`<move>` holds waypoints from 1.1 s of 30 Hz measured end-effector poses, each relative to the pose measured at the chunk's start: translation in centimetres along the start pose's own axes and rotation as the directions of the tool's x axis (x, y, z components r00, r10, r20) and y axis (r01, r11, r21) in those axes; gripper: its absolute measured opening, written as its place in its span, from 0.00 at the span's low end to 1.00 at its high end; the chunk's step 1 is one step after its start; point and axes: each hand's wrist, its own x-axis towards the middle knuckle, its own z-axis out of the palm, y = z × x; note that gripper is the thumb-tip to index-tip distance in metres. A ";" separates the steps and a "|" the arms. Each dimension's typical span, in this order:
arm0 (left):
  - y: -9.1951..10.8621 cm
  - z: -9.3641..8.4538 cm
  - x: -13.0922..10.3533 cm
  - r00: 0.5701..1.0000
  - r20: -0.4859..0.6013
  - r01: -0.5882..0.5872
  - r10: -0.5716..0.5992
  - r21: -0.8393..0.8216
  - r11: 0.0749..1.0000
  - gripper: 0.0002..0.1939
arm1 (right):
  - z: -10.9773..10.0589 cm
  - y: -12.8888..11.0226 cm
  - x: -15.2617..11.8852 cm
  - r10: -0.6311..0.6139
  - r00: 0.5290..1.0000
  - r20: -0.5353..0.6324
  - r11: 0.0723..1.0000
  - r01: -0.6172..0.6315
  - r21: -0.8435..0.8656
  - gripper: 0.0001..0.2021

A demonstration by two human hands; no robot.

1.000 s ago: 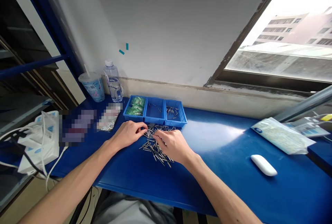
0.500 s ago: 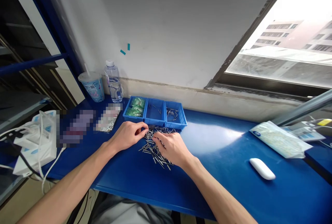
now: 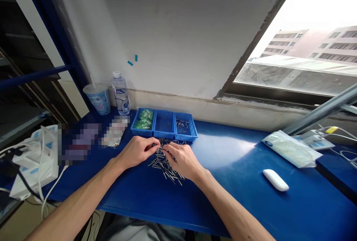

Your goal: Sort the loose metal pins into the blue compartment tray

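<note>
A loose pile of thin metal pins [image 3: 167, 170] lies on the blue table. My left hand [image 3: 141, 150] is at the pile's upper left, thumb and forefinger closed in a pinch. My right hand [image 3: 182, 158] reaches over the pile from the right, its fingers also closed together. The fingertips of both hands nearly meet; whatever is between them is too small to make out. Just behind stand three joined blue bins: the left bin [image 3: 134, 132] holds green-and-clear packets, the middle bin [image 3: 164, 129] a few pins, the right bin [image 3: 185, 137] several more.
A water bottle [image 3: 121, 97] and a lidded cup [image 3: 99, 99] stand by the wall. On the left lie a power strip [image 3: 35, 170] with cables and two blurred items. A white mouse-shaped object [image 3: 275, 180] and a plastic packet [image 3: 291, 150] lie on the right.
The camera view has shifted slightly. My right hand has moved a little closer to my left, so the fingertips are nearer each other. The pile and bins look unchanged.
</note>
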 end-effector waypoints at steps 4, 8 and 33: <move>0.1 0.0 0.0 1.000 0.007 0.011 -0.011 -0.027 1.000 0.12 | 0.2 -0.1 0.0 -0.028 0.996 -0.087 0.999 0.030 0.018 0.11; 0.2 0.0 0.1 0.999 0.054 0.008 -0.007 -0.024 1.000 0.11 | 0.3 0.0 0.0 -0.036 0.986 -0.165 0.998 0.042 0.037 0.10; 0.6 -0.3 0.1 0.988 0.133 -0.072 0.073 -0.013 0.997 0.13 | -0.2 -0.1 0.1 -0.035 0.992 -0.118 0.997 0.043 0.066 0.18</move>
